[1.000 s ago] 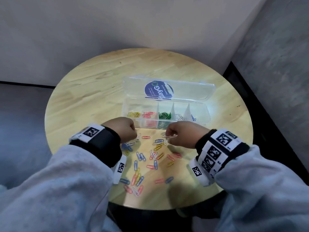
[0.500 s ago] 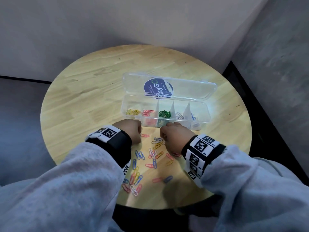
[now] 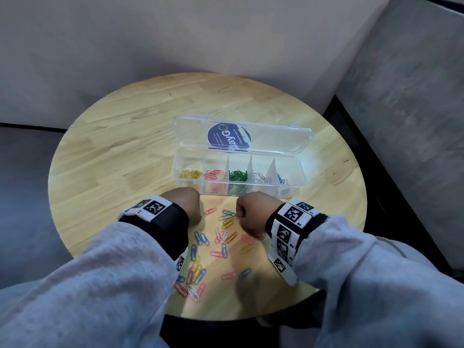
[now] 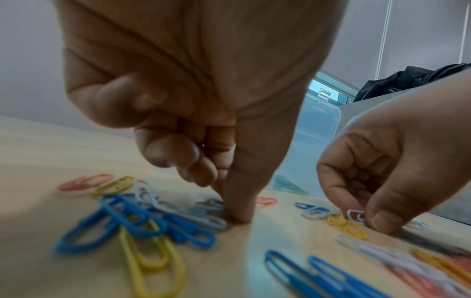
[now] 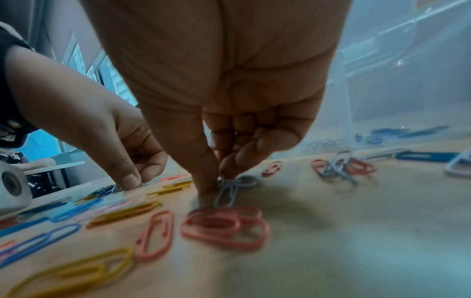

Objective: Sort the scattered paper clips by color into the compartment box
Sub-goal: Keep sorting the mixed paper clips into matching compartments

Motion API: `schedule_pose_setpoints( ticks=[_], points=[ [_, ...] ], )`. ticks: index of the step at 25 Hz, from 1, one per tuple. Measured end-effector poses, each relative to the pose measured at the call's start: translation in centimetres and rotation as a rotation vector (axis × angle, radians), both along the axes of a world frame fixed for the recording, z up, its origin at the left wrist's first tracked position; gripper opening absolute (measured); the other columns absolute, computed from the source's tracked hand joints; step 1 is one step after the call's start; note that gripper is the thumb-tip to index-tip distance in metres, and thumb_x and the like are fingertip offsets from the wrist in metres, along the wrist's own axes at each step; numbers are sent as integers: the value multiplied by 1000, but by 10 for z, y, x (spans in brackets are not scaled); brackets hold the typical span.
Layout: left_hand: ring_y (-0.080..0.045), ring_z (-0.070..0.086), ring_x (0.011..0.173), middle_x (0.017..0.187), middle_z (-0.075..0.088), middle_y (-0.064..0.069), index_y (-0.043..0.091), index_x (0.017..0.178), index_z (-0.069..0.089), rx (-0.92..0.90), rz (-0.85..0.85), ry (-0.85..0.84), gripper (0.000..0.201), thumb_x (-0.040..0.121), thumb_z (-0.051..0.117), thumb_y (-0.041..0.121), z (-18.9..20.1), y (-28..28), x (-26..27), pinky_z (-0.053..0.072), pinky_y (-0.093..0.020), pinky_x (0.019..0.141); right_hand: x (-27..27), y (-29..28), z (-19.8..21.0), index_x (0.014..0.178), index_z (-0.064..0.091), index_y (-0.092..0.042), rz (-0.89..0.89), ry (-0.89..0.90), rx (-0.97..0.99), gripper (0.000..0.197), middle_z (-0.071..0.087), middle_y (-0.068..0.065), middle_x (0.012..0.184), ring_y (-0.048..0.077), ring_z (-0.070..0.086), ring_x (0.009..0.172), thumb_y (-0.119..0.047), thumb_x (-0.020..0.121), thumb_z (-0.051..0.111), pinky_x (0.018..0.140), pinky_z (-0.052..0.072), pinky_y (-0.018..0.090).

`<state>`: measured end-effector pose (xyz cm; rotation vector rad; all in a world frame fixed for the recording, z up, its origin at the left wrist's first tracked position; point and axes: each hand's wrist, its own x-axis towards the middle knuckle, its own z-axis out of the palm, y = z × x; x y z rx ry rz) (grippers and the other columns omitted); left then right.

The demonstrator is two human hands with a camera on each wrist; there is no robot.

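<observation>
A clear compartment box (image 3: 298,172) lies open on the round table, with yellow, red, green, white and blue clips in separate cells. Loose coloured paper clips (image 3: 221,237) lie scattered in front of it. My left hand (image 3: 198,217) is down on the pile's left edge; in the left wrist view the left hand (image 4: 229,211) pinches thumb and forefinger at a pale clip (image 4: 211,204) among blue ones. My right hand (image 3: 238,219) is at the pile's right edge. In the right wrist view the right hand (image 5: 216,181) pinches a white clip (image 5: 226,193) that still touches the table.
The box lid (image 3: 276,139) with a round blue sticker lies flat behind the cells. Bare wooden table (image 3: 113,146) spreads to the left and back. Grey walls close in behind and on the right. More clips (image 3: 193,280) lie near the front edge.
Both hands have come down a little toward me from the box front onto the scattered pile. The right hand has turned, with its fingertips now on the table.
</observation>
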<state>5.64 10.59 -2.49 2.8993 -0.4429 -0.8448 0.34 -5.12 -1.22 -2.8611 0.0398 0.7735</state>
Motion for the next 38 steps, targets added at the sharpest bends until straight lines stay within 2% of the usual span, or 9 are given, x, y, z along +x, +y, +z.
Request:
schedule_pose_setpoints(
  ticks=[4,8,12,17,20,23,26,30,38],
  points=[
    [-22,68,88,92,72,-6,11,96,68,-35,30,28,20,79,57,10,2,3,-3,48,-27,66,-2,4,7,92,60,-12,17,61,-12,14,56,0,77,23,55,79,-5,81,55,48,38,21],
    [-18,60,65,72,68,-4,11,76,69,-192,74,112,6,75,63,11,18,6,-5,45,-24,62,-7,-2,10,83,57,-19,-99,12,82,12,56,-5,75,16,55,72,-9,76,58,48,38,21],
    [-12,53,52,64,59,-5,13,68,56,-566,187,272,18,80,65,3,45,17,2,44,-18,51,-2,-17,20,86,62,-15,-317,-88,402,11,59,-6,68,4,58,54,-6,81,59,50,45,16],
    [-6,55,39,57,54,-3,11,85,62,-926,494,411,27,89,44,-7,62,39,6,47,-13,42,-7,-32,27,83,59,-5,-613,149,952,21,58,9,65,6,61,44,11,88,47,47,52,16],
    [-11,52,43,65,50,-5,9,80,63,-853,553,373,27,93,40,2,61,41,8,43,-14,41,-10,-31,20,79,57,-6,-724,234,1085,26,53,7,64,8,59,44,6,92,39,46,52,18],
    [-20,43,54,66,49,-6,5,82,62,-474,462,188,15,89,53,15,49,45,12,33,-21,52,-11,-25,16,75,52,-7,-777,274,1157,26,49,7,69,10,53,45,2,91,34,42,45,16],
    [-26,61,80,86,68,-11,6,88,69,-57,245,14,28,77,67,32,38,52,13,38,-25,66,-8,-20,14,73,50,-11,-620,186,941,22,48,5,69,12,46,53,2,90,43,44,39,18],
    [-21,57,82,93,66,-5,13,92,66,21,156,25,35,70,76,37,30,37,2,36,-23,59,-2,-15,14,75,58,-21,-304,77,490,12,51,-5,66,10,44,56,-15,84,64,53,39,21],
    [-17,56,82,81,61,4,23,80,59,2,55,31,20,73,76,31,12,24,-3,35,-22,55,5,4,4,80,56,-29,-108,7,209,17,49,-11,72,7,50,62,-18,78,68,54,41,23]
  ],
)
